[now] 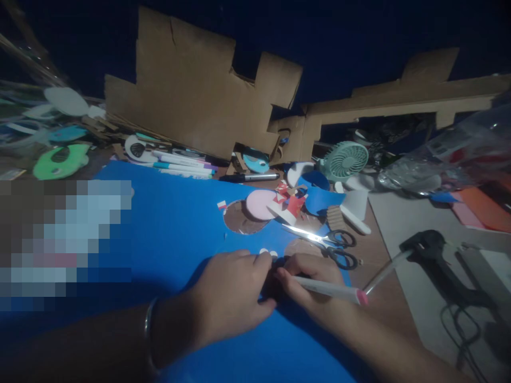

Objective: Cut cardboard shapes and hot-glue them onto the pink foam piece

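Note:
My right hand [315,276] is closed around a marker [327,287] with a white barrel and a pink end, which points to the lower right. The marker's tip is hidden in the shadow between my hands. Close beside it, my left hand [229,292] rests over the blue sheet [179,223] with its fingers curled; whatever they pinch is hidden. Just beyond my fingertips show small white discs [268,253]. Scissors [319,239] with black handles lie partly open past my right hand. A pink paper oval [261,205] and red-and-white scraps [293,205] lie farther back.
A glue gun [439,266] with its cord lies at the right. Several pens [187,164], a black marker [249,177] and a mint-green fan [345,159] line the back. Cut cardboard [191,85] stands behind. A green fish-shaped cutout [59,161] lies left, above a pixelated patch.

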A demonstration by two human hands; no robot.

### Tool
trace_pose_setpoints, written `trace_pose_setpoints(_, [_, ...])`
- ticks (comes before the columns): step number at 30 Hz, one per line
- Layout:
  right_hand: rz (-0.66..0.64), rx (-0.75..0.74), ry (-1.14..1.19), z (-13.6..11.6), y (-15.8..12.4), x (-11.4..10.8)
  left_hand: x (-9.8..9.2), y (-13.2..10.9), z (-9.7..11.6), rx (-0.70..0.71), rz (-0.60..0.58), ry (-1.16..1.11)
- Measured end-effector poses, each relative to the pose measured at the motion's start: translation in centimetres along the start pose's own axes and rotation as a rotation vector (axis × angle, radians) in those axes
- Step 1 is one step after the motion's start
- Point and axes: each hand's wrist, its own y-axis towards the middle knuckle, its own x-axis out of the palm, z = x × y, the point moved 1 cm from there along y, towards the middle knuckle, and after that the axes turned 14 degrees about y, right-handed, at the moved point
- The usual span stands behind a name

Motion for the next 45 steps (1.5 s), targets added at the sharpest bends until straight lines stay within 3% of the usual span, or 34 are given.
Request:
trace_pose_setpoints(11, [-0.074, 0.067, 0.090, 0.54, -0.50, 0.01, 0.27, 0.09, -0.43, 0.057, 0.018, 0.049])
trace_pose_setpoints(25, [-0.103, 0.002, 0.138, 0.69, -0.24, -0.16, 0.00, 0.13, -0.33, 0.056, -0.008, 0.061])
trace_pose_setpoints(33, [-0.148, 0.036, 0.256, 0.77, -0.34, -0.17, 0.07, 0.04, -0.38, 0.063, 0.002, 0.047])
trace_pose_setpoints(45, [-0.140, 0.084, 0.154, 0.13, 0.10, -0.40, -0.04, 0.14, -0.38, 0.044, -0.025, 0.060])
